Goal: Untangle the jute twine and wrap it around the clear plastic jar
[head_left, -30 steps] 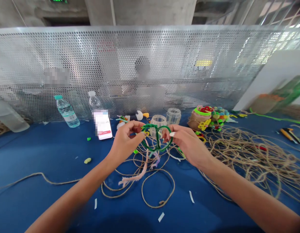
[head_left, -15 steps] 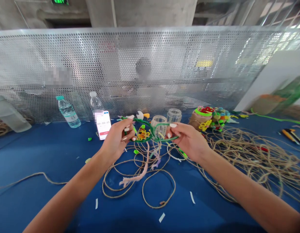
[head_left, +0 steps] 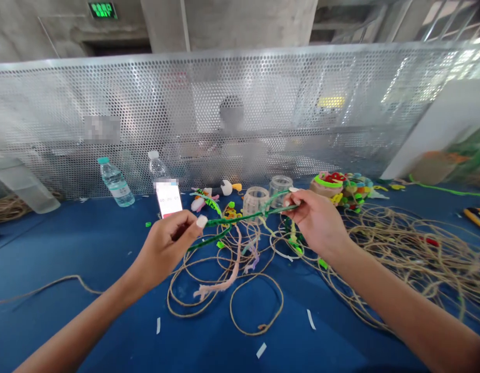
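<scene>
L hand [head_left: 168, 247] has a narrow grip, thumb + fingers pinching one side of a dark green fuzzy wire piece [head_left: 235, 219]; R hand [head_left: 318, 223] is doing the same w/ thumb + fingertips on the opp. side. So the green piece sits right b/w the two grips, up off the table [head_left: 208, 347], seen nearly edge-on, w/ one strand dipping lower by the L fingers. Below it in view: a pale pink fuzzy strand [head_left: 237, 261] + loose loops of twine [head_left: 262, 327]. Beyond the hands, approx. center, 2 clear jars [head_left: 255, 202] side by side. Further out: lit phone [head_left: 170, 199] on the left, big twine tangle [head_left: 410, 259] on the right, perforated metal panel [head_left: 146, 93] along the back.
</scene>
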Tool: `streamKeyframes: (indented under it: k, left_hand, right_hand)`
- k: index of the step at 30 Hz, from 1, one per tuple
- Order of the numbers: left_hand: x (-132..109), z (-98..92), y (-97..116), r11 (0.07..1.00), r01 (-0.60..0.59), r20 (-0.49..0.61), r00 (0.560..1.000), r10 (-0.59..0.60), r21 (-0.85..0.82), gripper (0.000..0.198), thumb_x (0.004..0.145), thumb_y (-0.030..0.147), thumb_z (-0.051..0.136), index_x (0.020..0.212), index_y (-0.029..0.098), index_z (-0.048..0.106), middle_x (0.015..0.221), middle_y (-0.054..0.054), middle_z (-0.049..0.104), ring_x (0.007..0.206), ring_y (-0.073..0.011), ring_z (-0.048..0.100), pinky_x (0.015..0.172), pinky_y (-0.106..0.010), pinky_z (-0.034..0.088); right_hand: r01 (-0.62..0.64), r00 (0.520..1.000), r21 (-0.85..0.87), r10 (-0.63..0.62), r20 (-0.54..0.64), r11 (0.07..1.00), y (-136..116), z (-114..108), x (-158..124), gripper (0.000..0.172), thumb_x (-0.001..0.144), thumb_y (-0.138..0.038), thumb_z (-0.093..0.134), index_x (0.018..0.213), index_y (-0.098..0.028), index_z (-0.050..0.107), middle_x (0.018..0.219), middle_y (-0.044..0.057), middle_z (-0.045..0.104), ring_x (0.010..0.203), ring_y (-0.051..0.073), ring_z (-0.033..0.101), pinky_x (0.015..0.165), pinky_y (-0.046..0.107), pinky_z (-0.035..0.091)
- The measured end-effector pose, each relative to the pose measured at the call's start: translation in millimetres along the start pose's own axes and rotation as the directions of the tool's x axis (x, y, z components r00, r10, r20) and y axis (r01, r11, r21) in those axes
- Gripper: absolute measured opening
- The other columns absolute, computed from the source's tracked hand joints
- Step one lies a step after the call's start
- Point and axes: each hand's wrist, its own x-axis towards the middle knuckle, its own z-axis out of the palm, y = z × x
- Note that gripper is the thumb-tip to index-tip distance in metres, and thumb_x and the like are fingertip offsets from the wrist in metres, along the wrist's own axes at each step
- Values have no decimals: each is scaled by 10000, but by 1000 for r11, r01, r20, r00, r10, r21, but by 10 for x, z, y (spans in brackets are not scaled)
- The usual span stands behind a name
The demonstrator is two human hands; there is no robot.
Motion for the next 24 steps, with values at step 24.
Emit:
streamKeyframes:
  k: [24]
  left_hand:
    - [-159, -262, -813, 671, 487, 408, 866, -289, -559, 185, 672, 318, 725, 783, 183, 663, 755, -19, 598, 747, -132, 556, 755, -262, 473]
  right_hand:
    - [-298, 949, -310, 315, 5, 903, 401, -206, -677, 292, 698, -455, 677, 770, -182, 600, 625, -3, 528, 575, 109, 484, 546, 245, 414]
